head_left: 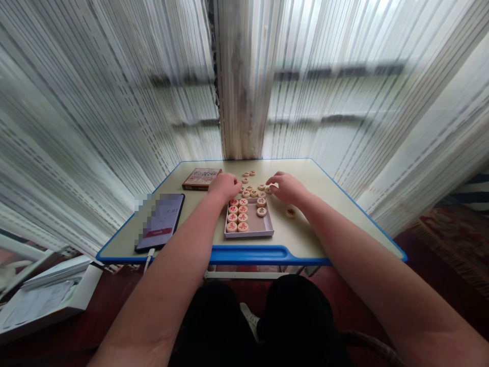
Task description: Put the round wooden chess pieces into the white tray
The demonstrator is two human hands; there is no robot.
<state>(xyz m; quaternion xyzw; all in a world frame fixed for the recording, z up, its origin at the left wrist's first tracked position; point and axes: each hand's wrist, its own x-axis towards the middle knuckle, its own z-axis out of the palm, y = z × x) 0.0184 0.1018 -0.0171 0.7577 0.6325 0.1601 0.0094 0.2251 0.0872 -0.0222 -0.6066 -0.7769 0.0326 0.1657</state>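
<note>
A shallow white box tray (pixel 249 235) sits on the table in front of me. Red-marked xiangqi pieces (pixel 242 218) fill two columns along its left side, and dark-marked pieces (pixel 261 211) lie at its upper right. Loose xiangqi pieces (pixel 254 193) are scattered just beyond the tray. My left hand (pixel 225 185) is over the tray's far left corner, fingers curled inward beside the loose pieces; whatever they grip is hidden. On the other side, my right hand (pixel 286 186) has its fingers apart, reaching over a loose piece (pixel 269 190) at the edge of the scatter.
A flat brown box (pixel 201 178) lies at the back left of the table (pixel 206 237). Nearer, a phone (pixel 162 221) with a charging cable (pixel 148 259) rests at the left edge. One piece (pixel 291 212) lies right of the tray, under my right forearm. Curtains hang behind.
</note>
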